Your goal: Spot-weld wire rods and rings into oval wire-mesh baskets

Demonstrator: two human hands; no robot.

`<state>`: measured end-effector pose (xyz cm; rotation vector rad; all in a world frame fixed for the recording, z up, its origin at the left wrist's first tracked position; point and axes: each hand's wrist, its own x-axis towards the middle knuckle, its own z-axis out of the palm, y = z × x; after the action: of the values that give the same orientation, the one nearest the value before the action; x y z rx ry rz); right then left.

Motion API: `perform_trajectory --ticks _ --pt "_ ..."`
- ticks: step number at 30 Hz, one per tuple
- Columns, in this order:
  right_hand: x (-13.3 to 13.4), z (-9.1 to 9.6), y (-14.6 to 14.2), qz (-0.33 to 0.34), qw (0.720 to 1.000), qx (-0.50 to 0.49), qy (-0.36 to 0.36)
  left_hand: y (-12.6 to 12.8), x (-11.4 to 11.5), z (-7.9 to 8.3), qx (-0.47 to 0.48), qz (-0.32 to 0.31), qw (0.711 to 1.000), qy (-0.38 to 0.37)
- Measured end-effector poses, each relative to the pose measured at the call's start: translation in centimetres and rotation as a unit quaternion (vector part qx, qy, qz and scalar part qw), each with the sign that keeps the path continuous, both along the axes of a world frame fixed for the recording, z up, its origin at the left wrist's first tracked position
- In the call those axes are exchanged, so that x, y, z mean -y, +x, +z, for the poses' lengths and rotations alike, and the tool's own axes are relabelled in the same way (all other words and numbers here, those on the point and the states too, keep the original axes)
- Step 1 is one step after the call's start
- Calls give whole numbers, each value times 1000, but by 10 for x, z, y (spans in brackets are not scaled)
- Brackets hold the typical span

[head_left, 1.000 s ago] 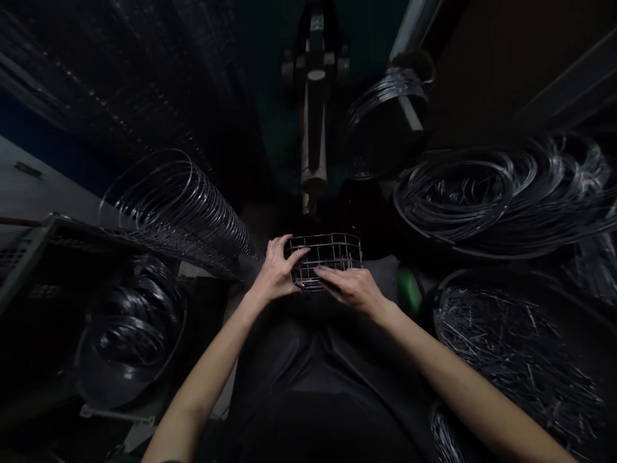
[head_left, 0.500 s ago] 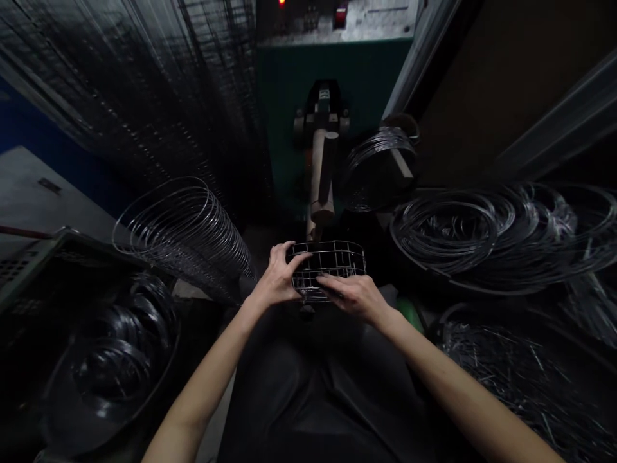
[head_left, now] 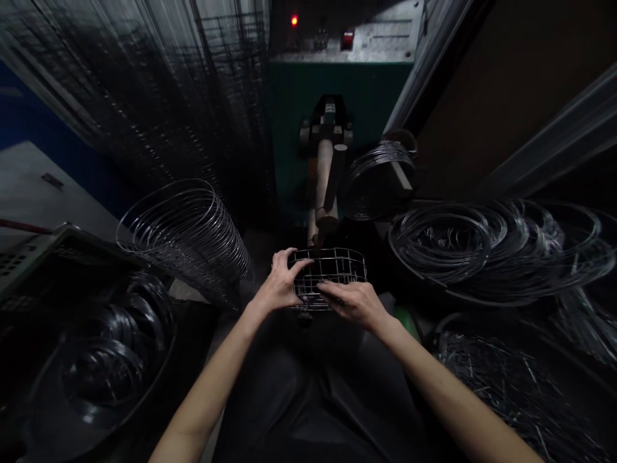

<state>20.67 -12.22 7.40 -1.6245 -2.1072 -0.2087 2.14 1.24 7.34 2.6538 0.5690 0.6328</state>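
A round wire basket (head_left: pixel 340 263) of crossed steel wires lies on its side in front of me, just below the arms of a welding machine (head_left: pixel 326 212). My left hand (head_left: pixel 279 283) grips its left end, thumb and fingers spread around the rim. On the basket's lower right side, the fingers of my right hand (head_left: pixel 357 299) are pressed together against the wires; their tips are partly hidden. How the basket meets the lower machine arm is too dark to make out.
The machine's panel (head_left: pixel 380 45) has a lit red lamp. At left stands a stack of wire rings (head_left: pixel 187 225), with wire coils in a bin (head_left: pixel 101 366) nearer me. To the right are large wire rings (head_left: pixel 448 244) and a tub of short wire pieces (head_left: pixel 506 379).
The view has tilted up slightly, so the machine sits lower in the picture. Both hands keep nearly the same hold on the wire basket.
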Motion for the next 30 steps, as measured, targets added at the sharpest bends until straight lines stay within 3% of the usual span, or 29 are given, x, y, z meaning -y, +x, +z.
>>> perform_trajectory --ticks 7,24,30 --pt "-15 -1 6 -18 999 15 -24 8 -14 -8 -5 5 999 -33" --pt "-30 -1 13 -31 998 -13 -60 15 -32 -5 -3 -1 1000 -9" --pt "-49 6 19 -71 996 -8 -62 28 -57 -2 -10 1 1000 -17"
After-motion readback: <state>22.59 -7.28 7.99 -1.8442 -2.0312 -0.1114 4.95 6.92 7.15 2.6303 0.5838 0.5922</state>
